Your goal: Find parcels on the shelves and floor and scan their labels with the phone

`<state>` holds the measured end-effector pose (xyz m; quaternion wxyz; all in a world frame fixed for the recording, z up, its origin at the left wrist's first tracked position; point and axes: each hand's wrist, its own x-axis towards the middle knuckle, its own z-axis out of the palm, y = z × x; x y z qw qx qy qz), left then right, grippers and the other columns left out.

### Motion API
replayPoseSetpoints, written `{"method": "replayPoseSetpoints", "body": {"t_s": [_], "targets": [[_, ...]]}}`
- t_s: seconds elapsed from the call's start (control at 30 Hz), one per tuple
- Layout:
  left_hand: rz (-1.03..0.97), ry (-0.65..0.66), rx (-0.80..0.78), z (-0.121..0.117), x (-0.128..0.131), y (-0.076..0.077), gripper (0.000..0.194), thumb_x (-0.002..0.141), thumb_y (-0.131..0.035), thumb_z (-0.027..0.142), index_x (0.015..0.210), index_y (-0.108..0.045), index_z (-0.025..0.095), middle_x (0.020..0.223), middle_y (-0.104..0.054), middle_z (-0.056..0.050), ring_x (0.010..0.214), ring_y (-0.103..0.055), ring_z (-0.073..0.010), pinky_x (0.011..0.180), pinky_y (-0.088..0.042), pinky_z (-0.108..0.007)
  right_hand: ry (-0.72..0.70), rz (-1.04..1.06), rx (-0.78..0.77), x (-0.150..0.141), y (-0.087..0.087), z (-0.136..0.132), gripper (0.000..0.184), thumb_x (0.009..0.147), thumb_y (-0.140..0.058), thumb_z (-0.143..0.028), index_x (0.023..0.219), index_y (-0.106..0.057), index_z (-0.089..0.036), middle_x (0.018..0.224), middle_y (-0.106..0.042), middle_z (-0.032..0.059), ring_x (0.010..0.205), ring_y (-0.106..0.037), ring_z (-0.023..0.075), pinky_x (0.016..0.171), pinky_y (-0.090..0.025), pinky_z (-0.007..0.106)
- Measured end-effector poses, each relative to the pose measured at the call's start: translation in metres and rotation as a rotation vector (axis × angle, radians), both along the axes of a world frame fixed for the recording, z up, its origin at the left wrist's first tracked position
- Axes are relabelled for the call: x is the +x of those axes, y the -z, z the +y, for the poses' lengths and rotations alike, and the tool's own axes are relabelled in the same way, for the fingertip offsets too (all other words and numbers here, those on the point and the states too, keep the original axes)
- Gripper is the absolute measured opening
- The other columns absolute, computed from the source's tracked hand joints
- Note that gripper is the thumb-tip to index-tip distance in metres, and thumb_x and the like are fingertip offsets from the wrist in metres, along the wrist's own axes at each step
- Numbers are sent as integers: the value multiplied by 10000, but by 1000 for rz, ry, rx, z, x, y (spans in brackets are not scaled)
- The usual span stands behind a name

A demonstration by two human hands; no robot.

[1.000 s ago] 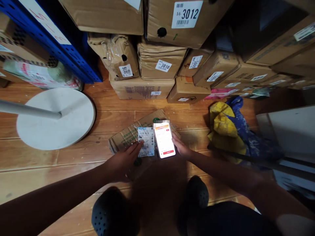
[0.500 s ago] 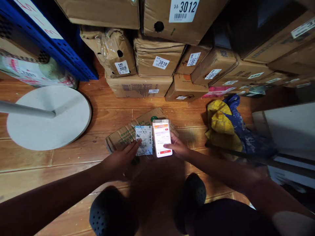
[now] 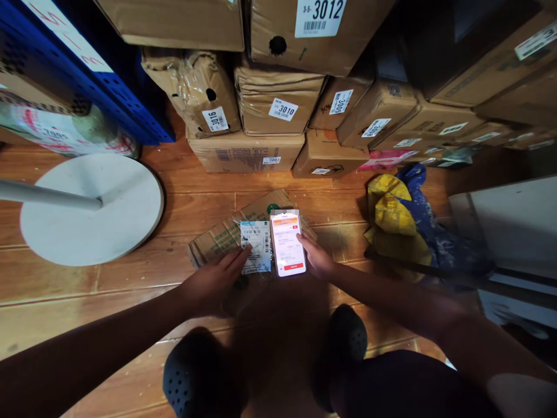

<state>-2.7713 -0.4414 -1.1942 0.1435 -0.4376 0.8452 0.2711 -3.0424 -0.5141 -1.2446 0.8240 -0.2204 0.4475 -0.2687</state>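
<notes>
A brown cardboard parcel (image 3: 221, 238) lies on the wooden floor in front of me, with a white shipping label (image 3: 256, 244) on its top. My left hand (image 3: 215, 281) rests on the parcel, fingers stretched out, fingertips at the label's lower left edge. My right hand (image 3: 317, 261) holds a lit phone (image 3: 287, 244) upright just right of the label, thumb on the screen's right side. The screen shows an orange header and a red button.
Stacked cardboard boxes with numbered labels, such as 3012 (image 3: 319, 11) and 3010 (image 3: 282, 109), fill the back. A white round stand base (image 3: 91, 209) with a pole sits at left, beside a blue rack (image 3: 87, 75). A yellow and blue bag (image 3: 404, 220) lies at right. My dark shoes (image 3: 200, 377) are below.
My right thumb has shifted on the phone's screen and the phone sits slightly higher. The left hand stays on the label.
</notes>
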Motion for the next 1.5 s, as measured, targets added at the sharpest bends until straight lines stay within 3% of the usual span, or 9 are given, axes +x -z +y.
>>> {"method": "replayPoseSetpoints", "body": {"t_s": [0.13, 0.2, 0.33, 0.57, 1.0, 1.27, 1.5], "targets": [[9, 12, -5, 0, 0, 0, 1362, 518, -748, 524, 1507, 71, 70, 1596, -64, -148, 1418, -173, -318, 1135, -276, -381, -75, -19, -82, -10, 4, 5, 682, 615, -801, -157, 1217, -501, -268, 1096, -720, 31, 939, -694, 241, 846, -552, 435], [11, 11, -3, 0, 0, 0, 1352, 517, -749, 516, 1508, 48, 56, 1593, -77, -155, 1414, -182, -323, 1137, -274, -385, -130, -50, -126, -15, 5, 7, 770, 594, -806, -110, 1263, -467, -285, 1134, -704, 29, 986, -679, 233, 855, -547, 415], [7, 30, -5, 0, 0, 0, 1313, 534, -738, 525, 1510, -9, 35, 1594, -61, -158, 1407, -189, -332, 1135, -278, -393, -122, -57, -129, -15, 5, 8, 651, 679, -755, -154, 1249, -472, -291, 1154, -692, 26, 985, -675, 222, 851, -548, 415], [-58, 66, -5, -4, -4, -3, 1268, 558, -725, 559, 1507, -76, 27, 1589, -74, -179, 1401, -197, -351, 1112, -303, -415, -33, -25, -66, -8, 5, 7, 466, 695, -711, -192, 1129, -555, -262, 1074, -710, 11, 943, -679, 222, 832, -547, 407], [-94, 134, -81, -2, -3, 2, 1279, 524, -709, 685, 1488, -195, 18, 1592, -70, -166, 1385, -186, -366, 1125, -255, -413, 1, -21, -28, -6, -1, 7, 410, 704, -706, -216, 1090, -575, -257, 1022, -726, 16, 895, -693, 233, 811, -553, 428], [-100, 140, -62, -1, -1, 4, 1282, 541, -699, 666, 1504, -122, 48, 1601, -1, -138, 1390, -155, -352, 1082, -301, -407, 6, 20, -10, -3, -4, 7, 436, 707, -697, -244, 1120, -558, -263, 1037, -725, 28, 897, -697, 253, 809, -558, 464], [-78, 101, 9, -8, -6, -6, 1347, 548, -711, 653, 1509, 20, 56, 1595, -48, -156, 1376, -202, -341, 1090, -303, -391, -3, 20, -41, -4, -1, 6, 406, 733, -680, -269, 1121, -561, -267, 1030, -725, 16, 888, -697, 245, 818, -544, 447]]}}
